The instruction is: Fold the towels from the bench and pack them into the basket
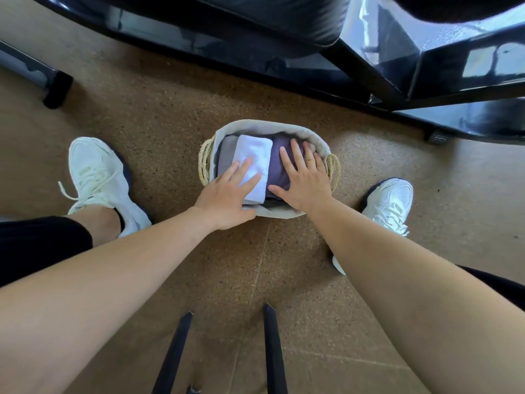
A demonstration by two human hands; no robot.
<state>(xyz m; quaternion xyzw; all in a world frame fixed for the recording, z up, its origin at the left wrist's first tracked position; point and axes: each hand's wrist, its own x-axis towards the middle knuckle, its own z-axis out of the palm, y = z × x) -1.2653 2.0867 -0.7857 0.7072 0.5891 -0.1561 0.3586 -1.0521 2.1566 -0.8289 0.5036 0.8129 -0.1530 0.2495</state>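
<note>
A small woven basket (264, 127) with a pale cloth liner and rope handles stands on the floor between my feet. Three folded towels lie side by side in it: a grey towel (225, 155) at the left, a white towel (254, 153) in the middle and a purple towel (277, 163) at the right. My left hand (227, 199) lies flat with straight fingers pressing on the white towel. Over on the purple towel, my right hand (304, 177) presses down with its fingers spread.
The black padded bench (284, 27) and its glossy black frame (426, 66) stand just beyond the basket. My white shoes (99, 177) (390, 200) flank the basket on the brown speckled floor. Two dark straps (173, 356) hang at the bottom of the view.
</note>
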